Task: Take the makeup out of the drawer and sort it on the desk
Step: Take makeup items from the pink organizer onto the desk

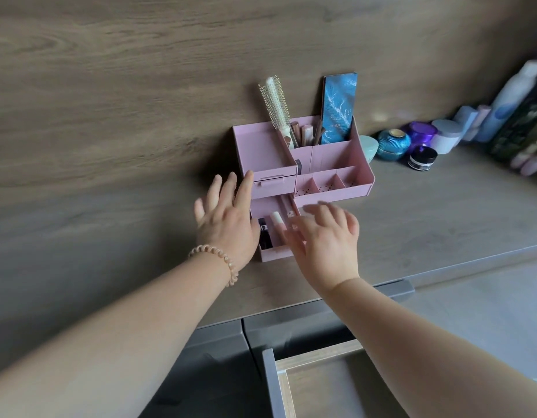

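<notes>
A pink organizer (336,158) stands on the desk against the wood wall. Its lower small drawer (274,253) is pulled out and holds a black tube (264,235), a pink-and-white tube (277,221) and other thin items. My left hand (228,218) hovers with fingers spread at the drawer's left side, fingertips near the shut upper drawer (268,182). My right hand (324,236), blurred, is spread over the drawer's right side and holds nothing. The back compartments hold a round hairbrush (274,102), a blue palette (339,107) and several tubes.
Jars and bottles line the desk to the right: a teal jar (393,144), a purple jar (419,132), a black-lidded jar (422,158), a white jar (446,135), tall bottles (514,98). Below the desk edge a grey desk drawer (315,384) stands open.
</notes>
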Tool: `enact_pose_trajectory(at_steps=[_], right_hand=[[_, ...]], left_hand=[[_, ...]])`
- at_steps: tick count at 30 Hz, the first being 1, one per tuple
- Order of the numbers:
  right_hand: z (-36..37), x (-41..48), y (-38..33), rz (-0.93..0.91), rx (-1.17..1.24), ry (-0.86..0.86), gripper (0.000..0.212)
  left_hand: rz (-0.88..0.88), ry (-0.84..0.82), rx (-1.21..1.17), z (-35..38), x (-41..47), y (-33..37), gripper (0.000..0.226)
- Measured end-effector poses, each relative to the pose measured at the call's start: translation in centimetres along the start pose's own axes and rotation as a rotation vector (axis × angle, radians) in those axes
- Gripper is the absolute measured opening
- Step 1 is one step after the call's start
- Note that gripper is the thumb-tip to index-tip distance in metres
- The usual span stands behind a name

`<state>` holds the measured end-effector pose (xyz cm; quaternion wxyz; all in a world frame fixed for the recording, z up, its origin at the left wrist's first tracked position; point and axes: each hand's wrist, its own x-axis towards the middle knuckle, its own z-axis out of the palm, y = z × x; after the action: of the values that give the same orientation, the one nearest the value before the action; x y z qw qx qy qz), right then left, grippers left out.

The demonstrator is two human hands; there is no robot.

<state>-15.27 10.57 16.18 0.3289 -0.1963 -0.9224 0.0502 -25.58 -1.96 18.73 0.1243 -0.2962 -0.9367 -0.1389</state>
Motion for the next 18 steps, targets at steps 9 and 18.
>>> enact_pose_trajectory(at_steps=[9,18], right_hand=[[1.2,4.3,-1.2,0.178,-0.21,-0.568,0.055],[1.4,5.3,-1.5,0.288,-0.252,-0.732,0.07]], left_hand=[[-0.022,-0.144,0.107,0.4,1.3,3.3,0.011],[-0.149,-0.398,0.291,-0.3,2.8,3.9,0.023]])
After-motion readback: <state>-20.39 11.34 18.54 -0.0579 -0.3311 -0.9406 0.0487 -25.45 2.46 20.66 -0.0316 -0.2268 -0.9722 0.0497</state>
